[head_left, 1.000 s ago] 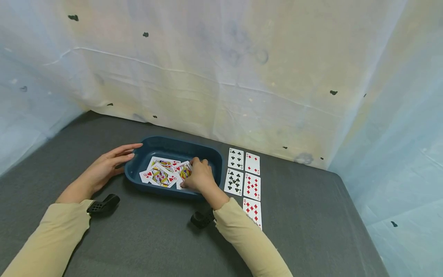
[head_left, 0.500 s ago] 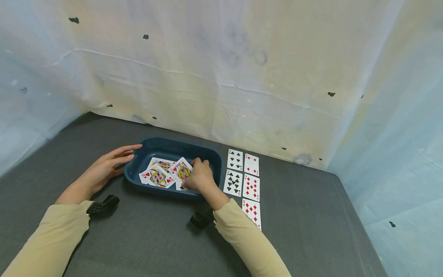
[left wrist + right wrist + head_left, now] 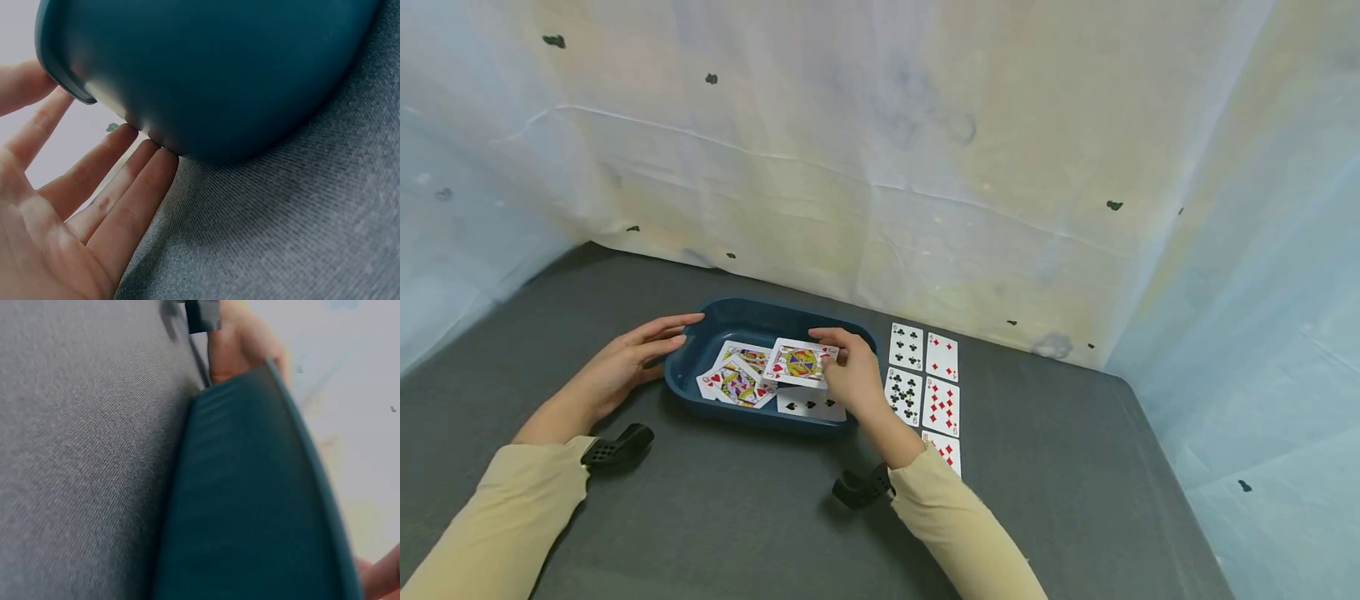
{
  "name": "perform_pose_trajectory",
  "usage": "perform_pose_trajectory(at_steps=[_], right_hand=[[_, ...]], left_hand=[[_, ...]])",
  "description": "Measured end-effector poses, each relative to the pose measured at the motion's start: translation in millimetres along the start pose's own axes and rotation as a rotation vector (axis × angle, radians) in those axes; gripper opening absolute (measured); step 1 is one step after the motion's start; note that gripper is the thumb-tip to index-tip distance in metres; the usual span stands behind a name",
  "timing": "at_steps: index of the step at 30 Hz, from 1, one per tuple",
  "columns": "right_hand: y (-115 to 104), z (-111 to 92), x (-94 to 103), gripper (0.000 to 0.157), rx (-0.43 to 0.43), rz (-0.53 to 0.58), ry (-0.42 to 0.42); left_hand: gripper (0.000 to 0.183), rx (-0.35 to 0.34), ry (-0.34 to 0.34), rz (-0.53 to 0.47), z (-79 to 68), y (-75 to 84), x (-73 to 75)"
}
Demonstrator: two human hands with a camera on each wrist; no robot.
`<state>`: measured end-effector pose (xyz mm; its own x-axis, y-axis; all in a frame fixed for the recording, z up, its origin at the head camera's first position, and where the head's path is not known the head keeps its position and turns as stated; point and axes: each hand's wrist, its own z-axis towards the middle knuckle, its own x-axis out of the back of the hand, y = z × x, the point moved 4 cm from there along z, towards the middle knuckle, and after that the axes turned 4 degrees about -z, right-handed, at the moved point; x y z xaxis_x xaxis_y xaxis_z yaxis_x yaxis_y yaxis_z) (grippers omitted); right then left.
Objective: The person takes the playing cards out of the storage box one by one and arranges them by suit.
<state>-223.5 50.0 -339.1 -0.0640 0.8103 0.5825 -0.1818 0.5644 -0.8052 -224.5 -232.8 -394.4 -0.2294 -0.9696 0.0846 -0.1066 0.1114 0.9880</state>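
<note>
Sleeves: my pale yellow sleeves (image 3: pixel 497 517) come in low, a black wrist device (image 3: pixel 617 447) by each cuff.
Worktop: dark grey worktop (image 3: pixel 737 533) under the tray and cards.
Right hand: of my two hands, my right hand (image 3: pixel 857 375) pinches a heart picture card (image 3: pixel 800 362) between thumb and fingers, over the tray.
Left hand: my left hand (image 3: pixel 625 362) is spread, fingers nearly straight, fingertips touching the tray's left end.
Tray: blue tray (image 3: pixel 745 312), between my hands; inside lie a spade card (image 3: pixel 805 403) and overlapping face cards (image 3: pixel 737 383).
Beside the tray, right: six of clubs (image 3: pixel 906 346), nine of clubs (image 3: pixel 902 396), four of diamonds (image 3: pixel 942 357), nine of diamonds (image 3: pixel 941 406) and a partly hidden diamond card (image 3: pixel 945 450).
Backdrop: pale, dark-flecked sheet (image 3: pixel 850 167).
</note>
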Motion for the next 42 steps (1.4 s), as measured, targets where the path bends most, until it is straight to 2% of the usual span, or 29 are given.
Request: perform_pose_trajectory(at_steps=[6,13,18,24,30,42], right_hand=[[8,-4,15.9,0.026,-0.103,0.177,0.037],[16,-7,33.7,0.028,-0.2,0.289,0.065],[29,-9,48.9,0.031,-0.219,0.355,0.133],[51,-8,65.8,0.034,-0.19,0.47,0.244],[71,-9,79.6,0.035,-0.19,0.482,0.328],[114,-12,111.5,0.037,-0.275,0.44,0.423]], left_hand=[[0.056,-0.007,-0.001,0.009,-1.9,0.1,2.4],[0.056,0.0,0.002,0.003,-2.0,-1.7,4.4],[0.056,0.004,0.0,0.005,-1.7,-2.0,5.2],[0.056,0.003,0.003,0.01,-1.2,-1.5,5.2],[0.058,0.004,-0.001,0.013,-0.9,-0.8,4.4],[0.057,-0.01,-0.009,0.014,-0.3,0.7,0.6]])
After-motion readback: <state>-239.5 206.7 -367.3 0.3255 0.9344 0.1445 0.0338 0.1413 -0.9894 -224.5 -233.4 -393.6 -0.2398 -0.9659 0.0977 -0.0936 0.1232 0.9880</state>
